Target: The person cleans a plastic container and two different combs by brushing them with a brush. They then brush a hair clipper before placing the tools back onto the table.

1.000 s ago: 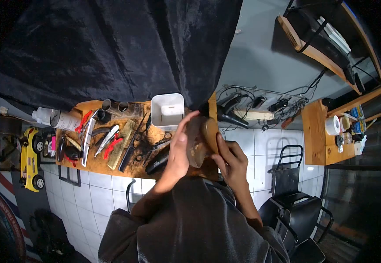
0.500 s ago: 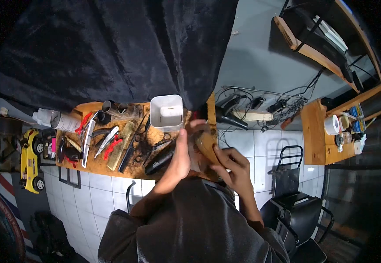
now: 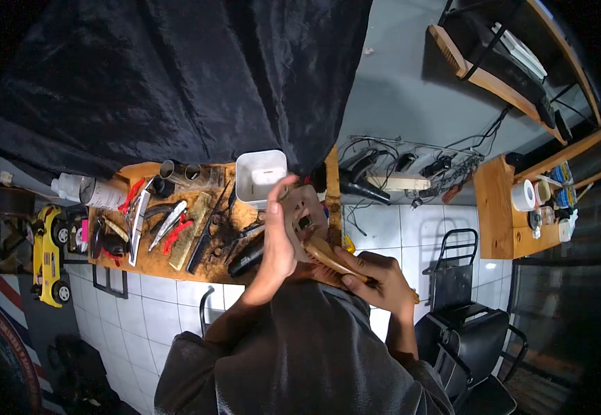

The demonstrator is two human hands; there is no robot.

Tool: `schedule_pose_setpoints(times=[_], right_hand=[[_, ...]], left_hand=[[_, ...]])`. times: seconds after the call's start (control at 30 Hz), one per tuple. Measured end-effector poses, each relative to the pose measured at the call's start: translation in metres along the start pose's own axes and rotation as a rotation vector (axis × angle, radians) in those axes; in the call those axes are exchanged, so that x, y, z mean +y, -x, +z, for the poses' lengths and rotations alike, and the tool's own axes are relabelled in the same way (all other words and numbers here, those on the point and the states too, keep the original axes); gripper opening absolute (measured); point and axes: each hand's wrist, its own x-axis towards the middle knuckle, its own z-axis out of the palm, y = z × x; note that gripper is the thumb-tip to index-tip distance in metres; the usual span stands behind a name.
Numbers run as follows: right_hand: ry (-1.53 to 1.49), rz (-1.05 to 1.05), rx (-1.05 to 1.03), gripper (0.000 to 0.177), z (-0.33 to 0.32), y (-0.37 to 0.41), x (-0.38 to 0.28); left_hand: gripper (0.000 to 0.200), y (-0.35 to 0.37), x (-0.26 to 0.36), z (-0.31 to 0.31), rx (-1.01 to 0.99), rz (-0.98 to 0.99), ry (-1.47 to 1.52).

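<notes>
A: Which way did the wooden brush (image 3: 335, 257) point?
B: Its free end aimed up and left, toward the left hand (image 3: 277, 242). Its long axis slanted from there down to the right fingers, bristles on the thumb's side.
A: What stood around the fingers?
B: A see-through plastic piece (image 3: 305, 207) stood in the way, between the left fingers and the brush. A white tub (image 3: 262, 178) sat just behind the left thumb, a black tool (image 3: 246, 257) just left of that hand. A hair dryer (image 3: 369, 190) was beyond the right fingers, well apart.
A: And the brush against the fingers?
B: The right hand (image 3: 383, 280) pinched its lower end between thumb and fingers. The left held the plastic, one finger straightened past its top; I couldn't tell how the hidden ones pressed, or whether brush touched plastic.
</notes>
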Motion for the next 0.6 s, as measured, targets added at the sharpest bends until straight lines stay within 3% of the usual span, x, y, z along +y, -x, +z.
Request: schedule_pose_setpoints(times=[0.13, 0.23, 0.3, 0.4, 0.43, 0.5, 0.57, 0.6], right_hand=[[-0.289, 0.134, 0.018, 0.047, 0.001, 0.005, 0.007], [-0.545, 0.057, 0.285, 0.053, 0.014, 0.003, 0.012], [-0.745, 0.133, 0.430, 0.054, 0.017, -0.001, 0.009], [-0.662, 0.248, 0.502, 0.055, 0.021, 0.002, 0.026], [-0.640, 0.183, 0.529, 0.056, 0.027, -0.003, 0.025], [-0.639, 0.068, 0.464, 0.068, 0.028, -0.010, 0.030], [-0.640, 0.004, 0.564, 0.060, 0.031, -0.016, 0.016], [-0.657, 0.058, 0.572, 0.058, 0.030, -0.015, 0.017]], left_hand=[[0.056, -0.001, -0.010, 0.001, -0.081, 0.056, 0.037], [0.039, -0.001, -0.004, 0.000, -0.190, 0.102, -0.109], [0.032, -0.003, -0.006, -0.001, -0.234, 0.123, -0.127], [0.029, 0.006, -0.004, 0.011, -0.187, -0.053, 0.242], [0.031, 0.006, -0.004, 0.013, -0.181, -0.092, 0.327], [0.037, 0.005, -0.015, 0.002, -0.283, -0.091, 0.140], [0.039, 0.008, -0.017, 0.003, -0.341, -0.059, -0.183], [0.036, 0.008, -0.010, 0.007, -0.317, -0.019, -0.208]])
